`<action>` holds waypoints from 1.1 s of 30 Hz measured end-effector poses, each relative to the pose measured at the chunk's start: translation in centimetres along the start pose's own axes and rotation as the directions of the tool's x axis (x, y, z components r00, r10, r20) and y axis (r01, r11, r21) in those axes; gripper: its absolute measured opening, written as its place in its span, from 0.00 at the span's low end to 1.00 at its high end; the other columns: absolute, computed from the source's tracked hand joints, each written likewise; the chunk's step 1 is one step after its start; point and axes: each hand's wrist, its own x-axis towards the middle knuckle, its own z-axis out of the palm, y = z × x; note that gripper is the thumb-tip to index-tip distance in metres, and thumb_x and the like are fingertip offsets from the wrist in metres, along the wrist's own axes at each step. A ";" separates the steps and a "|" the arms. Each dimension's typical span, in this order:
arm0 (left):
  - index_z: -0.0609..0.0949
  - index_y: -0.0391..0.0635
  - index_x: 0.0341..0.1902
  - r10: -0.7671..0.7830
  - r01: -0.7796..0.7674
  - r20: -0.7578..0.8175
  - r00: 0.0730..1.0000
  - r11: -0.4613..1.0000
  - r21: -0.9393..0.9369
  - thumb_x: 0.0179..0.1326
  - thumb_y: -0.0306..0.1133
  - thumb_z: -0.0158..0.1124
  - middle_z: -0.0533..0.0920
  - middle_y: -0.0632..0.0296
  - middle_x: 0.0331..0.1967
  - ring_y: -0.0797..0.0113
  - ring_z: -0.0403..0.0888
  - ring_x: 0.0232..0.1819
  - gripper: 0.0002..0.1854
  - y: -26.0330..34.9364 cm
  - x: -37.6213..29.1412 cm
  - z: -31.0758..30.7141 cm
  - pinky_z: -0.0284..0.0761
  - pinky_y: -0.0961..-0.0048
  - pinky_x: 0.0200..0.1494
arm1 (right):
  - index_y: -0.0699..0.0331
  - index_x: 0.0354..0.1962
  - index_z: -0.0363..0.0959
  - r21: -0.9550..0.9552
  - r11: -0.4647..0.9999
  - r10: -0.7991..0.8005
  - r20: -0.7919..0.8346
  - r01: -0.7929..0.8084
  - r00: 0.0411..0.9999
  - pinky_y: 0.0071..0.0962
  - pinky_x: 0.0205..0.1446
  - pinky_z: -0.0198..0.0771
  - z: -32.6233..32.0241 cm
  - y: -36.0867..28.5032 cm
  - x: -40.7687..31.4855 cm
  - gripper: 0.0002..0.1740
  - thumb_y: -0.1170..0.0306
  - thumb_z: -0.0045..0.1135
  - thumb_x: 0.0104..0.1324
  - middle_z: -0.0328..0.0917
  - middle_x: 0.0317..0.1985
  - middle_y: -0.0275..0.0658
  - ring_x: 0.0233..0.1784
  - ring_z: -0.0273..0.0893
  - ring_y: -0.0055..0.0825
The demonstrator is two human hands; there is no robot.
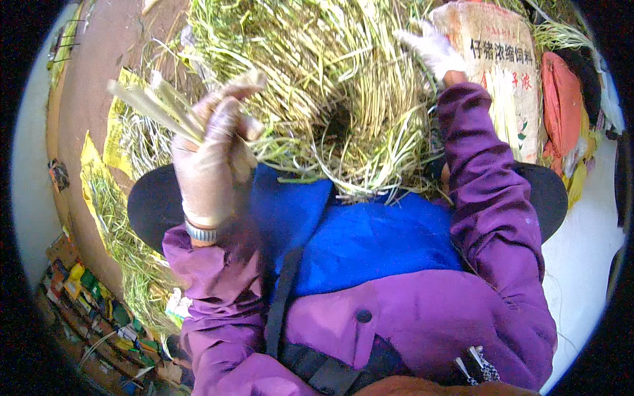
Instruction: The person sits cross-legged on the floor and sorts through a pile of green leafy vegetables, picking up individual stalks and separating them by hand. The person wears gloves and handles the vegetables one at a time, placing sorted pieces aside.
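Observation:
A large round woven piece of green and yellow straw [386, 94] lies before me, with a dark hollow near its middle and loose strand ends along its near edge. Above a blue cloth [381, 242] on my lap, those ends hang down. My left hand [218, 143], in a pale glove with a watch at the wrist, is raised at the straw's left side and grips several flat pale straw strips [158, 104]. My right hand [436, 52], in a white glove, is at the far right edge of the straw; it is blurred, and whether it holds anything cannot be told.
A printed woven feed sack [505, 29] with pale strips [502, 106] on it lies at the right, beside a red bag [562, 94]. Yellow sacking with loose grass [129, 242] lies at the left. Shelves with colourful items [99, 307] stand at the lower left.

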 end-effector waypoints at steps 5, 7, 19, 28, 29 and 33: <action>0.78 0.37 0.49 -0.086 0.072 0.077 0.993 0.984 0.161 0.66 0.40 0.56 0.77 0.68 0.19 0.85 0.64 0.10 0.18 -0.4 -0.2 0.8 0.53 0.88 0.12 | 0.70 0.69 0.35 -0.024 0.975 0.222 -0.004 -0.222 0.975 0.36 0.67 0.57 7.3 0.4 -1.2 0.68 0.35 0.61 0.46 0.60 0.63 0.59 0.66 0.62 0.48; 0.79 0.38 0.49 -0.143 0.111 0.142 0.979 0.971 0.211 0.67 0.39 0.54 0.77 0.67 0.19 0.85 0.64 0.10 0.17 -0.3 -0.3 0.6 0.52 0.87 0.12 | 0.68 0.69 0.36 -0.112 0.974 0.191 -0.060 -0.197 0.980 0.38 0.66 0.59 8.5 0.8 -1.2 0.68 0.35 0.61 0.46 0.61 0.62 0.59 0.64 0.63 0.49; 0.79 0.35 0.47 -0.217 0.162 0.165 0.962 0.942 0.294 0.67 0.32 0.53 0.83 0.59 0.35 0.83 0.70 0.18 0.13 -0.6 -0.3 1.0 0.60 0.87 0.17 | 0.68 0.51 0.71 0.492 0.865 0.054 0.101 -0.097 0.993 0.25 0.55 0.65 5.4 -2.0 -2.1 0.29 0.62 0.65 0.54 0.77 0.48 0.41 0.51 0.72 0.26; 0.79 0.33 0.47 -0.085 0.021 0.256 0.963 0.970 0.244 0.66 0.33 0.54 0.81 0.55 0.46 0.80 0.73 0.25 0.15 -0.7 -0.4 0.3 0.66 0.85 0.25 | 0.65 0.58 0.64 0.272 0.923 -0.291 0.028 0.273 0.956 0.30 0.58 0.64 4.2 -9.5 -2.6 0.35 0.61 0.63 0.54 0.76 0.50 0.49 0.53 0.73 0.38; 0.79 0.33 0.47 -0.144 0.083 0.224 0.964 0.961 0.264 0.66 0.33 0.53 0.82 0.56 0.43 0.80 0.72 0.24 0.15 -0.4 -0.5 0.1 0.65 0.86 0.24 | 0.65 0.58 0.64 0.035 0.988 -0.151 0.040 0.150 0.988 0.31 0.59 0.63 5.1 -9.0 -2.5 0.36 0.59 0.63 0.53 0.75 0.51 0.50 0.54 0.73 0.39; 0.80 0.40 0.48 -0.165 0.122 0.190 0.968 0.967 0.224 0.67 0.34 0.54 0.78 0.68 0.21 0.85 0.62 0.11 0.13 -0.1 -0.8 -0.1 0.55 0.86 0.15 | 0.66 0.52 0.72 0.230 0.967 -0.138 0.102 0.111 0.985 0.29 0.57 0.66 6.9 -5.7 -3.6 0.27 0.61 0.60 0.57 0.76 0.50 0.51 0.53 0.75 0.38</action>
